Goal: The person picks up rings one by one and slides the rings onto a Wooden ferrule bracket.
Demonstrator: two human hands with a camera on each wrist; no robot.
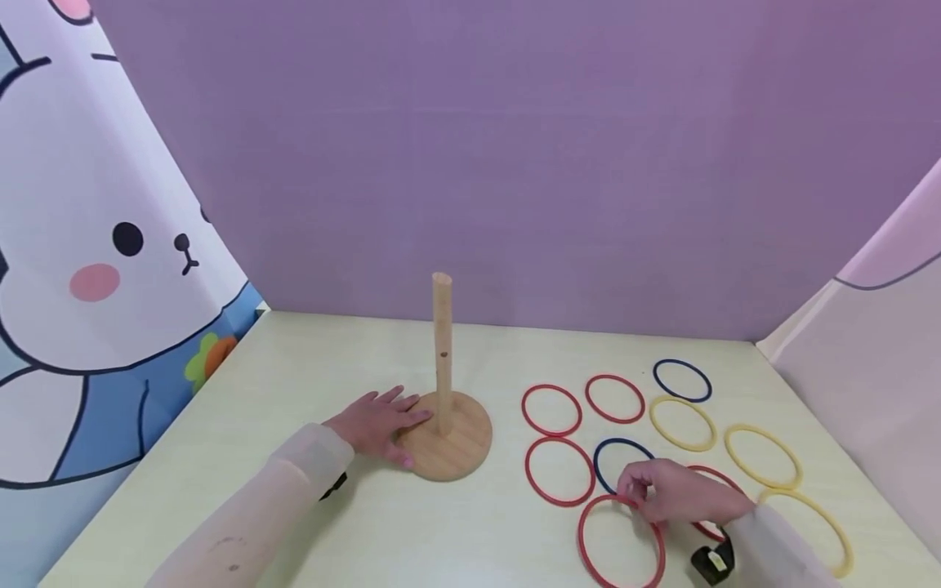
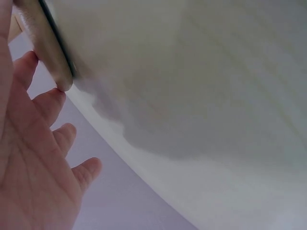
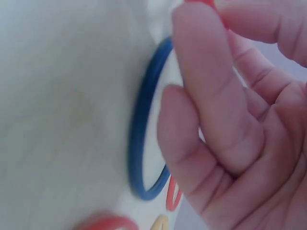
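Bench (image 1: 309, 367): pale, carrying all items. Peg stand (image 1: 445, 441): wooden, upright; left hand (image 1: 378, 425) rests flat on its base, fingers straight. Rings: nine others, red, yellow and blue, lie flat to the right. Red ring (image 1: 620, 545): near front edge, far rim pinched by right hand (image 1: 680, 490); likely light, thin, stiff, best taken at rim. That hand partly hides another red ring; the wrist views are blurred.
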